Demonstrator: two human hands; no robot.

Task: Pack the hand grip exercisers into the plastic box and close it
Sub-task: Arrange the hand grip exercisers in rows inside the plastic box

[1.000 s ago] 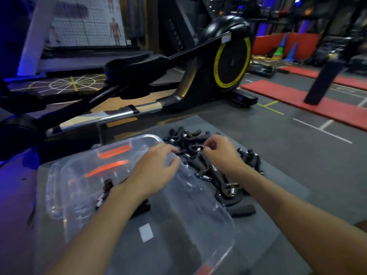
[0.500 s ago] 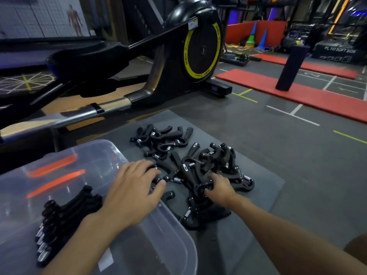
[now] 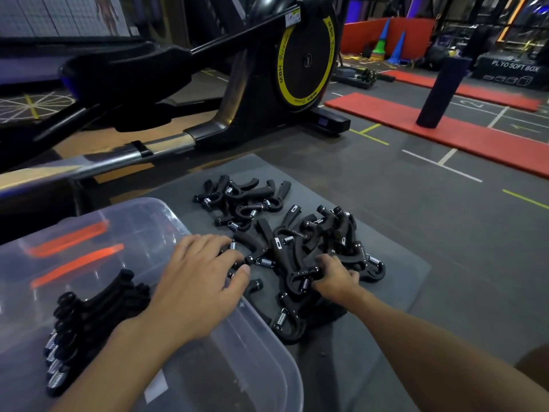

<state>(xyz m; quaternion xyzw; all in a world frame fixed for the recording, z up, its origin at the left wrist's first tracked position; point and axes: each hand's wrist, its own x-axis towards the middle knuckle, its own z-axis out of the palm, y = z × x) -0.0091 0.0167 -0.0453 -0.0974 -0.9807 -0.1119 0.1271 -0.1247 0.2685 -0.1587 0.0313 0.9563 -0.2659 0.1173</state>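
Your right hand (image 3: 335,279) keeps its grip closed round one exerciser (image 3: 292,278) in the pile (image 3: 315,233) on the mat (image 3: 401,263); your left hand (image 3: 202,283), grip unclear, stretches across the box (image 3: 162,205) rim to gather more

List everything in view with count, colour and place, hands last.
plastic box: one, clear, no lid on, lower left beside the pile.
packed exercisers: a row, count unclear, black with metal springs, inside the box at its left.
loose exercisers: a pile of many, black, right of the box.
mat: one, grey, under the pile.
exercise machine: one, black with yellow-ringed wheel, behind the mat.
floor mats: two, red, right background.
upright roller: one, dark, standing on a red mat.
cones: a few, blue and green, far back.
left hand: over the box rim, fingers resting on loose exercisers.
right hand: gripping into the pile.
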